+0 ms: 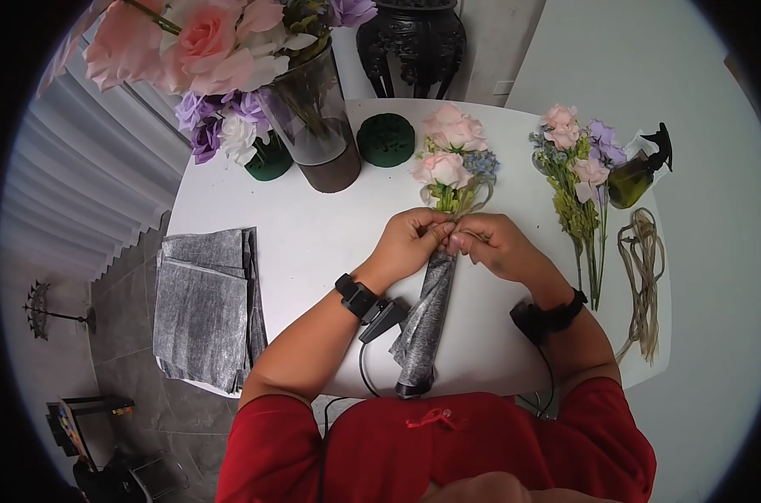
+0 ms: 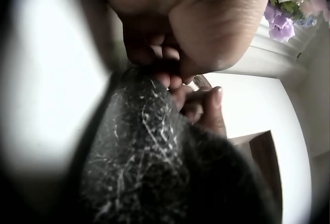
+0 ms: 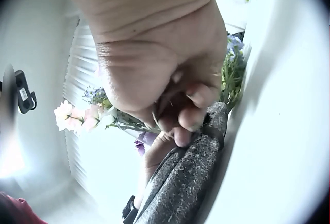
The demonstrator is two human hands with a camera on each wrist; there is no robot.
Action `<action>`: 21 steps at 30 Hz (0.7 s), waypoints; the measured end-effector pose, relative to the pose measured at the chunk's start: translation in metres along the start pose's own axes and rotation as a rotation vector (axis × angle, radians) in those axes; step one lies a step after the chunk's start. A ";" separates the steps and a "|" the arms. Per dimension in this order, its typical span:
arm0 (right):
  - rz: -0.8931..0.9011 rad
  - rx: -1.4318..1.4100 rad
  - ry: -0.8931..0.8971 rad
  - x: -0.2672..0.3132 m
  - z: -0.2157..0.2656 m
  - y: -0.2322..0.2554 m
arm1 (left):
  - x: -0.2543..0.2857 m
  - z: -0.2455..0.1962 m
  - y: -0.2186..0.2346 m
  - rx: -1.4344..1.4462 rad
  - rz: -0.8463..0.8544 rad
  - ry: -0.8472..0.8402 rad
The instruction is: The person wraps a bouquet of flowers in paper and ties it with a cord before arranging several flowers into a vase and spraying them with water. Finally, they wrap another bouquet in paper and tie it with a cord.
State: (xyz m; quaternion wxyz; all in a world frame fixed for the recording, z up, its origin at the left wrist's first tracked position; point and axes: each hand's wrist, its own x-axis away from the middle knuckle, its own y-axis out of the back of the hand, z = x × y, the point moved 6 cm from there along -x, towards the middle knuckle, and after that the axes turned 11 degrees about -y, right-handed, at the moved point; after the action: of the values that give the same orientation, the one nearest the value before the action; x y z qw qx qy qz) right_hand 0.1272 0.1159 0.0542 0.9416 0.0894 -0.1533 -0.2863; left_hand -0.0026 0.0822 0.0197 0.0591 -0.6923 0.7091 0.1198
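A small bouquet of pink roses [image 1: 444,169] with blue filler lies on the white table, its stems wrapped in grey mottled paper [image 1: 431,318] that tapers toward the person. At the top of the wrap, the left hand [image 1: 410,243] and right hand [image 1: 499,245] meet, fingertips pinching a thin tan ribbon [image 1: 484,199] whose loop stands beside the blooms. In the left wrist view the grey wrap [image 2: 139,152] fills the lower part, below the left hand [image 2: 206,23]. The right hand [image 3: 160,64] curls its fingers at the neck of the wrap [image 3: 185,177] in the right wrist view.
Grey paper sheets [image 1: 202,306] are stacked at left. Behind stand a tall vase [image 1: 317,126] of flowers and a green foam block [image 1: 386,140]. At right lie a second flower bunch [image 1: 577,184], a spray bottle [image 1: 636,176] and a tan ribbon bundle [image 1: 643,285].
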 end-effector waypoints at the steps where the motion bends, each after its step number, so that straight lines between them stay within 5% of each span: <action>1: -0.054 0.010 0.043 0.001 0.004 0.003 | 0.000 -0.002 0.001 -0.093 -0.002 -0.034; 3: -0.110 0.021 0.087 0.001 0.007 0.005 | -0.002 -0.002 0.003 -0.046 -0.021 -0.025; 5: -0.334 0.171 0.312 0.004 0.017 0.008 | -0.004 -0.015 0.004 -0.292 0.005 -0.239; 8: -0.513 0.323 0.380 0.007 0.021 0.012 | -0.001 -0.030 -0.007 -0.437 0.130 -0.366; 13: -0.520 0.462 0.347 0.017 0.036 0.002 | 0.006 -0.033 -0.019 -0.337 0.144 -0.381; 15: -0.424 0.315 0.075 0.017 0.035 0.006 | 0.004 -0.029 -0.015 -0.306 0.067 -0.383; 17: -0.441 0.317 0.086 0.016 0.030 0.008 | 0.003 -0.008 -0.010 -0.228 0.051 -0.315; 19: -0.432 0.262 0.163 0.013 0.022 0.009 | 0.006 0.018 -0.005 0.156 -0.004 -0.070; 21: -0.437 0.327 0.152 0.017 0.033 0.013 | 0.005 0.021 -0.005 0.260 -0.016 -0.056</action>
State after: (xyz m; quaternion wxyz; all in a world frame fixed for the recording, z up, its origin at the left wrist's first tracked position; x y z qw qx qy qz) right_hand 0.1364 0.1143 0.0925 0.8394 0.2923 -0.1036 -0.4463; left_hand 0.0006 0.0827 -0.0022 0.1688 -0.6807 0.7114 0.0457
